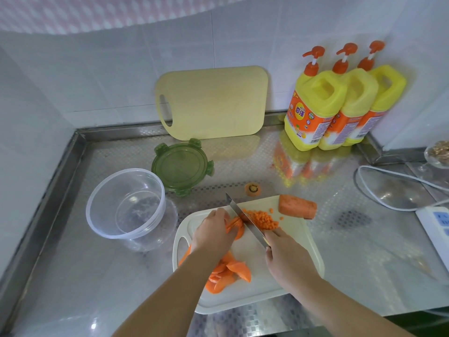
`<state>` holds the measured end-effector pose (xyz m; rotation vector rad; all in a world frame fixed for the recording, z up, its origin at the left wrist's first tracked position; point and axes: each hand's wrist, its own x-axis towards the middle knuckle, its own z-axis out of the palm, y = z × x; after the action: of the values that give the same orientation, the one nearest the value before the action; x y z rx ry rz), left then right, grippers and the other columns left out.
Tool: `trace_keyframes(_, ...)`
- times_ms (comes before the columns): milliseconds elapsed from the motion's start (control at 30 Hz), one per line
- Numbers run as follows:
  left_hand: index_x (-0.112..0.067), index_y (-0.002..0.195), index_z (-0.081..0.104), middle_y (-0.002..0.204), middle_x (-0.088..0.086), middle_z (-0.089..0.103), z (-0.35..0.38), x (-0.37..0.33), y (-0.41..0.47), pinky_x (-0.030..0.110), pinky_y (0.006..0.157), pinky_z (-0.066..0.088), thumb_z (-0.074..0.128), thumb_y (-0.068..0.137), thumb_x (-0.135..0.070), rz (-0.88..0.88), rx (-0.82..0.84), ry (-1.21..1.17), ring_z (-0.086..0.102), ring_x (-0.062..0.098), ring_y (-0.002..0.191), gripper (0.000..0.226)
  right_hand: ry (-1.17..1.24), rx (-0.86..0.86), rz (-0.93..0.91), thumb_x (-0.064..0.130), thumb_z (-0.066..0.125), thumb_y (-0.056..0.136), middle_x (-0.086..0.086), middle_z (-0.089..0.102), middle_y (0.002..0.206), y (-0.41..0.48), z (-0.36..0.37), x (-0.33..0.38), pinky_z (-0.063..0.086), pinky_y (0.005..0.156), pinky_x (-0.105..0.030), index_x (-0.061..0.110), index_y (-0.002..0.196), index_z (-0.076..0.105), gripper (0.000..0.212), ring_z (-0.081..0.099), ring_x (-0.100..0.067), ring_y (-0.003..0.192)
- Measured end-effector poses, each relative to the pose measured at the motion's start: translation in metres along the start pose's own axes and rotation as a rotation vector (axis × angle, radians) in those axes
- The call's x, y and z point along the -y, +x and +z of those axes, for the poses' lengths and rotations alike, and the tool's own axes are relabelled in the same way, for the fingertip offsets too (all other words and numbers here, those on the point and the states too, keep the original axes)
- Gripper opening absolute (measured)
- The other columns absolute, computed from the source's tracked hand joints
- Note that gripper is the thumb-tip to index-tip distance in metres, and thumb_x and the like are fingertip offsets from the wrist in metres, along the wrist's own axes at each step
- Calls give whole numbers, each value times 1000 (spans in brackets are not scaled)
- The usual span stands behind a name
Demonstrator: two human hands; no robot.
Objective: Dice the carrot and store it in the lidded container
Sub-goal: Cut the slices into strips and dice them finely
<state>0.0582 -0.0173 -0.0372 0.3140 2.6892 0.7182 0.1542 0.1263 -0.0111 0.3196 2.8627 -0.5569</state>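
On the white cutting board (298, 259) my left hand (213, 233) presses down on a bundle of carrot strips (237, 226). My right hand (283, 251) grips the handle of a knife (245, 221), whose blade lies against the strips. A pile of diced carrot (263, 218) sits just right of the blade. Carrot slices (227, 272) lie at the board's near side, partly under my left forearm. An uncut carrot chunk (297, 206) rests at the board's far right corner. The clear container (126, 203) stands empty to the left, its green lid (181, 166) behind it.
A carrot top (252, 189) lies on the steel counter behind the board. A beige cutting board (211, 103) leans on the tiled wall. Three yellow pump bottles (340, 105) stand at the back right. A white cable (379, 188) and power strip (437, 227) lie at the right.
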Motion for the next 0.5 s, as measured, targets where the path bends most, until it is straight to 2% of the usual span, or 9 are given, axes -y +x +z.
trace_keyframes(67,-22,128,47,121,-5,53,1,1,-2,31,87,47,65,83,-42,21,42,15,55,17,110,52,-5,7,3,20,37,97,9,48,120,0,1,0,41,70,-21,24,128,46,32,55,-11,99)
trace_keyframes(133,-24,132,46,124,-4,48,3,1,-2,32,91,46,67,82,-43,57,83,108,51,17,115,58,-9,15,6,21,37,98,9,48,121,-1,1,1,42,71,-21,23,128,45,32,55,-12,99)
trace_keyframes(267,-22,128,50,122,-1,46,8,2,-1,31,91,44,64,85,-35,70,73,169,48,19,117,47,-11,29,-6,20,36,98,10,48,121,-4,0,-1,38,67,-20,23,126,47,30,54,-11,94)
trace_keyframes(400,-22,123,52,118,-1,48,12,2,-2,30,89,43,61,87,-35,47,33,118,49,18,114,39,-14,53,-19,18,35,97,9,48,115,-7,-1,-5,29,53,-19,21,120,50,27,42,-10,77)
trace_keyframes(500,-23,119,54,116,-2,50,14,1,-3,30,88,45,61,86,-32,47,14,90,50,18,111,35,8,29,-24,17,36,97,10,50,116,-5,-1,-6,29,54,-18,22,124,50,31,41,-8,77)
